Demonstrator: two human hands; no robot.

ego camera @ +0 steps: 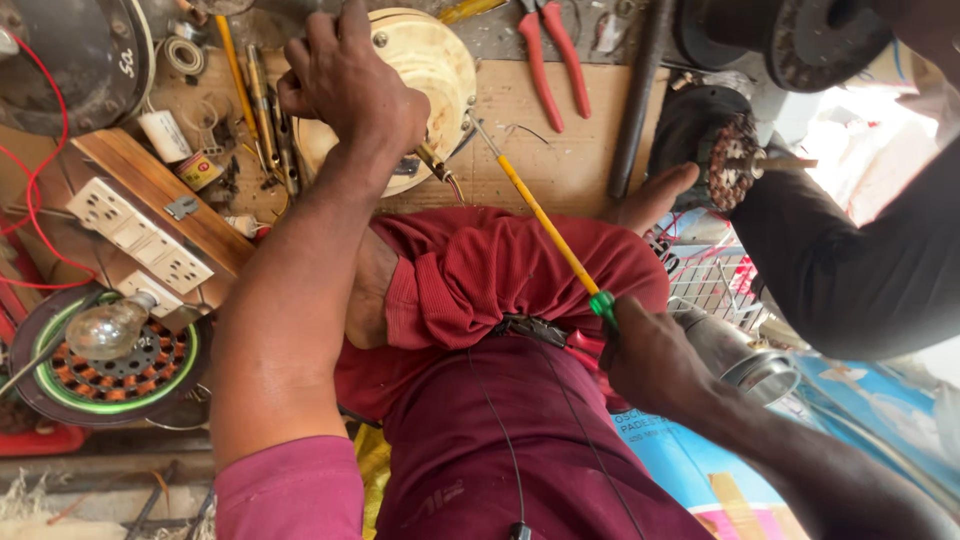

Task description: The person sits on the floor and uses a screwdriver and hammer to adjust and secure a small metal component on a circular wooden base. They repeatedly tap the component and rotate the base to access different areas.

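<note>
My left hand (350,85) reaches far forward and rests on a round cream motor cover (435,65) lying on cardboard. It is closed around a small tool whose brass-coloured tip (442,168) pokes out below the wrist. My right hand (650,360), low at the right, grips the handle end of a long yellow-shafted screwdriver (540,215) with a green collar. The shaft slants up to the left, its tip close to the cover's edge. A red garment over a bent leg (500,270) lies between my arms.
Red pliers (545,60) and a dark rod (635,100) lie at the back. To the left are a wooden socket board (140,235), a light bulb (110,325) and a wound stator (125,365). A dark-sleeved person (850,260) at the right is by a motor armature (740,165).
</note>
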